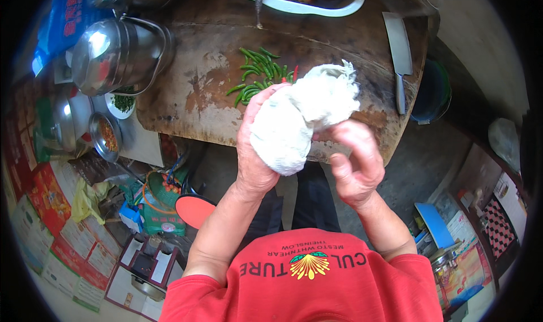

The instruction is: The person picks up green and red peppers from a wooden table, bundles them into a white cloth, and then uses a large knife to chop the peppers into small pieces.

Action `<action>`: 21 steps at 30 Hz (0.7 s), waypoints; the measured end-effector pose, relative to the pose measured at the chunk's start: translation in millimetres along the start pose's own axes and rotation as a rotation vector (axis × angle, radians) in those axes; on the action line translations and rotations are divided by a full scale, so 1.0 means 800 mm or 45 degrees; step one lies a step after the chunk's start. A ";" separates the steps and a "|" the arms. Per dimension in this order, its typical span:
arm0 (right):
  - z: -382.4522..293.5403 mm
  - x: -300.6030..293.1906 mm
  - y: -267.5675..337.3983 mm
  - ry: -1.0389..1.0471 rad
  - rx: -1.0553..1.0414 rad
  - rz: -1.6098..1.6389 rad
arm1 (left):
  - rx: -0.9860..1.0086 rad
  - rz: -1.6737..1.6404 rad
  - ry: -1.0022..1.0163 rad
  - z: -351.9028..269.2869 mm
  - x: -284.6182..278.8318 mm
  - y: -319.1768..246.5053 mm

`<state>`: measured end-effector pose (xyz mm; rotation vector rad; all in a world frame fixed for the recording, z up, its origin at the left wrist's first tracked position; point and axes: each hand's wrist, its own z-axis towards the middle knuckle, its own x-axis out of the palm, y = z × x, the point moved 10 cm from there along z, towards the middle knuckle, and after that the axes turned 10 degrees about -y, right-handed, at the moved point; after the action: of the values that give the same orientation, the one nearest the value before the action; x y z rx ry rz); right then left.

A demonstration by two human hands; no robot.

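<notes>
My left hand (254, 152) grips a bunched white cloth bundle (282, 131), rounded at its lower end and gathered into a loose, frayed top; what is inside cannot be seen. Close beside the bundle's lower right is my right hand (358, 161), its fingers apart and curved, holding nothing that shows. Beyond the cloth, a loose pile of green chili peppers (261, 65) lies on the worn wooden table (203, 84), with a red chili pepper (295, 72) at its right side, partly behind the bundle.
A cleaver (398, 55) lies near the table's right edge. A lidded metal pot (118, 55) stands at the left, near a plate of chopped greens (123, 102) and a metal bowl of chopped food (106, 136). A white-rimmed basin (297, 9) sits at the far side; a dark bucket (430, 93) stands right.
</notes>
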<state>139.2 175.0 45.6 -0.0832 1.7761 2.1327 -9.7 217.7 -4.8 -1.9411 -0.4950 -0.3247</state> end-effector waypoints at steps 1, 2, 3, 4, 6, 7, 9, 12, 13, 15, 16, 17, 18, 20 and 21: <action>-0.006 -0.010 -0.016 -0.150 0.085 -0.067 | 0.067 0.140 0.005 -0.003 -0.004 -0.006; -0.013 -0.007 -0.054 -0.197 0.366 0.036 | 0.134 0.280 0.007 -0.007 -0.009 -0.012; -0.018 0.012 -0.067 -0.212 0.614 0.313 | 0.093 0.170 0.022 -0.010 -0.009 -0.009; -0.024 0.032 -0.079 -0.275 0.864 0.585 | 0.055 0.061 0.032 -0.012 -0.010 -0.008; -0.040 0.066 -0.074 0.016 1.073 0.916 | 0.093 0.362 -0.042 -0.013 -0.022 0.004; -0.045 0.069 -0.071 0.035 1.056 0.752 | 0.177 0.560 -0.038 -0.013 -0.023 0.003; -0.047 0.077 -0.068 0.065 0.952 0.432 | 0.253 0.602 -0.128 -0.013 -0.033 -0.006; -0.023 0.054 -0.068 0.081 0.758 0.131 | 0.226 0.707 -0.209 -0.014 -0.064 -0.002; -0.013 0.042 -0.066 0.090 0.703 0.057 | -0.169 -0.002 -0.284 -0.013 -0.084 0.025; 0.002 0.022 -0.078 -0.029 0.798 0.250 | -0.121 0.236 -0.257 -0.009 -0.084 0.024; 0.009 0.006 -0.087 -0.113 0.791 0.255 | -0.114 0.254 -0.145 -0.009 -0.075 0.024; 0.016 -0.011 -0.095 -0.197 0.783 0.261 | -0.232 0.249 -0.062 -0.011 -0.065 0.027; 0.030 -0.027 -0.095 -0.266 0.767 0.195 | -0.217 0.295 -0.044 -0.012 -0.063 0.028; 0.060 -0.066 -0.104 -0.434 0.707 -0.003 | -0.208 0.381 -0.032 -0.012 -0.063 0.032; 0.082 -0.085 -0.112 -0.481 0.600 -0.209 | -0.236 0.410 -0.077 -0.012 -0.070 0.038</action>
<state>242.8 234.8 -6.2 0.2669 1.9037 1.4548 -44.5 187.1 -49.5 -2.1767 -0.1894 -0.1074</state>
